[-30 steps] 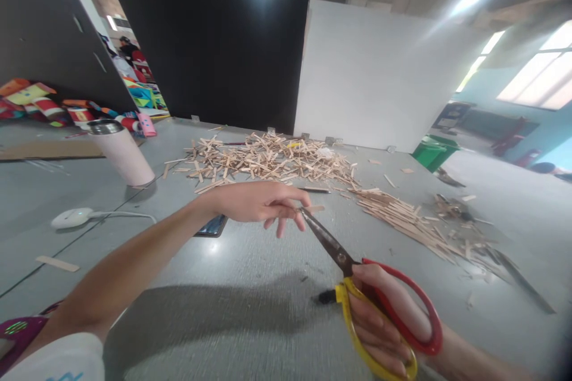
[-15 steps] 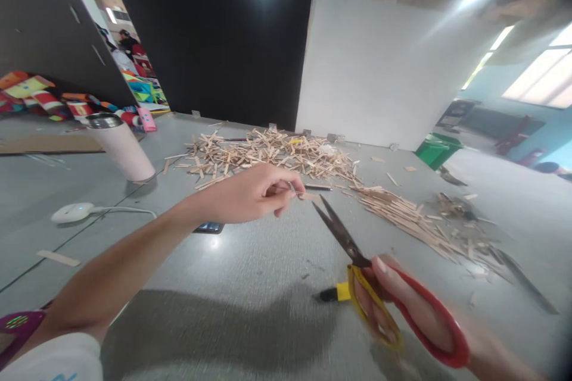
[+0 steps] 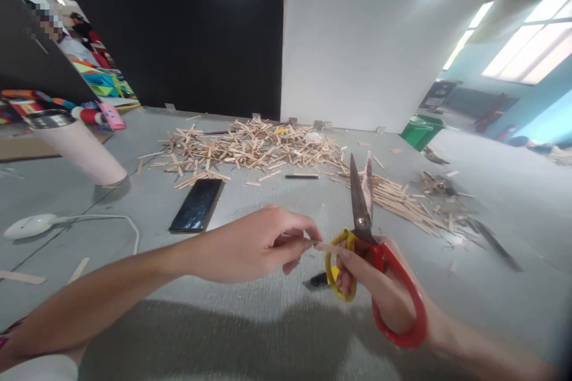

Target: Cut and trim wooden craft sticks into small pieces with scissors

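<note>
A: The left hand (image 3: 250,247) pinches a small wooden stick piece (image 3: 325,247) between thumb and fingertips; the right hand (image 3: 379,289) is closed through the handles of the scissors (image 3: 364,232), blades slightly parted.

B: Which way does the piece lie?

A: Its long axis runs toward three o'clock, its free end touching the right fingers just below the pivot. The blades point to twelve o'clock, above it.

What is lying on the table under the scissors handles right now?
A small black and yellow object lies on the grey table below the scissors in the right hand. The hand and handles cover most of it.
</note>
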Demonstrator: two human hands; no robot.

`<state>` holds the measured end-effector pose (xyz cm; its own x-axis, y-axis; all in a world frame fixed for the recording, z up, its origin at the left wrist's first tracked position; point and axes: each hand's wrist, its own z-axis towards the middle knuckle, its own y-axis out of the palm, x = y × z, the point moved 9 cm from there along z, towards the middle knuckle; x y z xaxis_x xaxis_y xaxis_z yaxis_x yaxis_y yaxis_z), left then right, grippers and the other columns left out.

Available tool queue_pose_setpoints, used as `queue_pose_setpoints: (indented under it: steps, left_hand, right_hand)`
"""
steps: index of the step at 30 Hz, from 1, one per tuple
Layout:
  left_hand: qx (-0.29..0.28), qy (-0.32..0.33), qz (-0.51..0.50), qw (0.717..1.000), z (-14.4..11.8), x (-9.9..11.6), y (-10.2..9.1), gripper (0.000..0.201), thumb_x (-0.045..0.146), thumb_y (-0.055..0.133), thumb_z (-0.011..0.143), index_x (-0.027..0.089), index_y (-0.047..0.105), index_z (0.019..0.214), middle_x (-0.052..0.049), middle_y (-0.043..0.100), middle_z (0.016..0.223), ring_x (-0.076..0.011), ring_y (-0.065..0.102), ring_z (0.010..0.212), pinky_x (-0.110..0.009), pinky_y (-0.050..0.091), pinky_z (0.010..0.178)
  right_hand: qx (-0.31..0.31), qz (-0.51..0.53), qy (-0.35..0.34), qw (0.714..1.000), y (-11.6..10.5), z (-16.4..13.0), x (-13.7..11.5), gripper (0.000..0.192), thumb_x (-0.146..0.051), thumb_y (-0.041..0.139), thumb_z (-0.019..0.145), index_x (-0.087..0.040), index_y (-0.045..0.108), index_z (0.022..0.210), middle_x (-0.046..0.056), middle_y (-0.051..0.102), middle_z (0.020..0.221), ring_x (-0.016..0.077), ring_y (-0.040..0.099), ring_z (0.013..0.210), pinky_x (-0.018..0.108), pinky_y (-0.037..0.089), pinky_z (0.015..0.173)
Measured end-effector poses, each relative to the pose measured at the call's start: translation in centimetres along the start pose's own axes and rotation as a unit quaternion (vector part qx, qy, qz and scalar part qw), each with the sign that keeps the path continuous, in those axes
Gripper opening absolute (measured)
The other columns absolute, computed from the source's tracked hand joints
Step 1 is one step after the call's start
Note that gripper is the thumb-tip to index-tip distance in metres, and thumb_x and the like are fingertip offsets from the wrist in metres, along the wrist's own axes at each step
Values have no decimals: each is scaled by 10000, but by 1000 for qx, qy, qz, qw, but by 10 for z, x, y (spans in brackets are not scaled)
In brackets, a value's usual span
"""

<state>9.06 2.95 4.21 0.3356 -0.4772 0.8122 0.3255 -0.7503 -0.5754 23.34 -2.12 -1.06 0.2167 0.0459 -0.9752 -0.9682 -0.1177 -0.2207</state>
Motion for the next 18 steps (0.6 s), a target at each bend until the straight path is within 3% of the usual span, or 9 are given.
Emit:
queue_pose_setpoints:
  steps: [5,10,18]
  left_hand:
    - [-5,18,1,1000,3,-3,5,325,341,510,1129,177,790,1128,-43,773,880,-131,636,651,-230,450,579]
    - [12,47,40,998,5,-2,8,242,277,583,1099,192,810,1099,-21,759,809,-143,659,682,-242,452,630]
    - [34,77,61,995,7,-1,12,203,322,601,1113,213,772,1105,-24,813,939,-151,721,774,-247,442,684]
  right_hand:
    - [-10,56,51,997,1,-2,6,525,-509,574,1050,-208,647,626,32,674,572,169,658,558,276,535,591]
    - [-26,101,131,986,4,-1,16,444,-505,611,959,-215,635,624,23,663,502,162,653,505,261,546,559]
    - [-26,127,146,981,7,2,12,357,-478,637,896,-228,611,643,3,650,479,146,625,475,246,535,531]
